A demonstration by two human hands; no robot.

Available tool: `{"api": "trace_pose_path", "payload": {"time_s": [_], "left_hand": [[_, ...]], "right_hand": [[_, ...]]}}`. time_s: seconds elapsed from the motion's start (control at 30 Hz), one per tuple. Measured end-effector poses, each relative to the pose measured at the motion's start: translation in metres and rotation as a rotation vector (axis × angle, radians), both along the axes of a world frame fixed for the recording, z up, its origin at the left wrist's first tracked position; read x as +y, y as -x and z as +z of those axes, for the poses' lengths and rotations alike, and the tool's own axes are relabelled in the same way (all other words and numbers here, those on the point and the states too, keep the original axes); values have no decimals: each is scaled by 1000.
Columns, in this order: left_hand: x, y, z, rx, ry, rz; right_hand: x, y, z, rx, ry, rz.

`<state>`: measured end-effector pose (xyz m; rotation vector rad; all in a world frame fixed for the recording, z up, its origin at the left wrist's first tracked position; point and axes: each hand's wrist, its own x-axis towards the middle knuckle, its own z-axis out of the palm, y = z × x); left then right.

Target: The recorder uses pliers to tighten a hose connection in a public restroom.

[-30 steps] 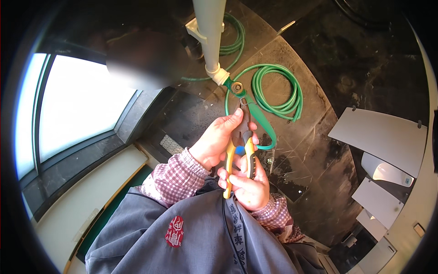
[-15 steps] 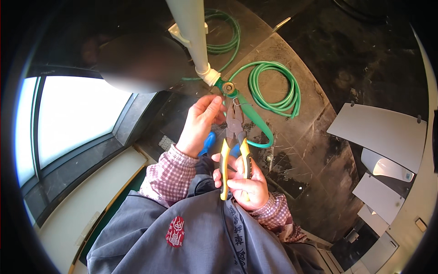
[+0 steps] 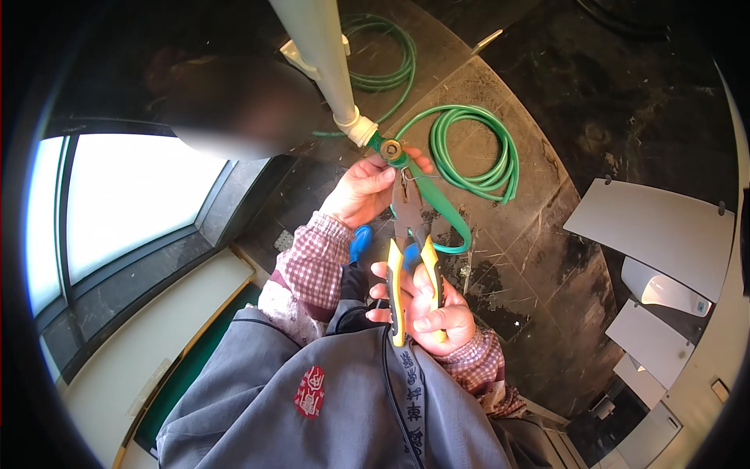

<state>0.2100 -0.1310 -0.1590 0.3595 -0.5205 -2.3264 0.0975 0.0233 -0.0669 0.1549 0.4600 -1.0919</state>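
Observation:
My right hand [image 3: 447, 313] is closed around the yellow-and-black handles of a pair of pliers [image 3: 408, 219], whose jaws point up at a thin wire [image 3: 407, 173] round the end of a green hose [image 3: 443, 207]. Whether the jaws grip the wire cannot be made out. The hose hangs from a green tap fitting [image 3: 391, 150] at the lower end of a pale pipe [image 3: 322, 66]. My left hand [image 3: 364, 190] is wrapped behind the hose end, with its thumb in front at the left and fingertips showing on the right.
A coil of green hose [image 3: 473, 152] lies on the stained floor, with another coil [image 3: 383, 55] behind the pipe. Grey partition panels [image 3: 652, 234] and a white fixture [image 3: 664, 288] stand at the right. A bright window [image 3: 141, 203] is at the left, and blue footwear [image 3: 360, 242] shows below.
My left hand has moved up and right, and its fingers now reach behind the hose end. The pliers have shifted slightly right, with their handles still in my right hand.

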Motion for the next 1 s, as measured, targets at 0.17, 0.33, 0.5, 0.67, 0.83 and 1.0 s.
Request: {"api": "trace_pose_path", "payload": {"time_s": [0.17,0.33,0.5,0.67,0.83,1.0], "left_hand": [[-4,10,-21,138,25,-19],[-3,27,-26,282,45,138],[-2,24,-26,244,36,133],[-3,25,-31,234,52,104],[-3,24,-33,263,51,90],[-5,27,-39,308,54,65]], "right_hand": [[0,4,0,-178,14,16],[-5,7,10,-3,2,41],[2,11,4,491,23,80],[-3,21,4,252,38,109],[-6,26,0,33,-23,106],[1,23,-14,-20,64,76]]}}
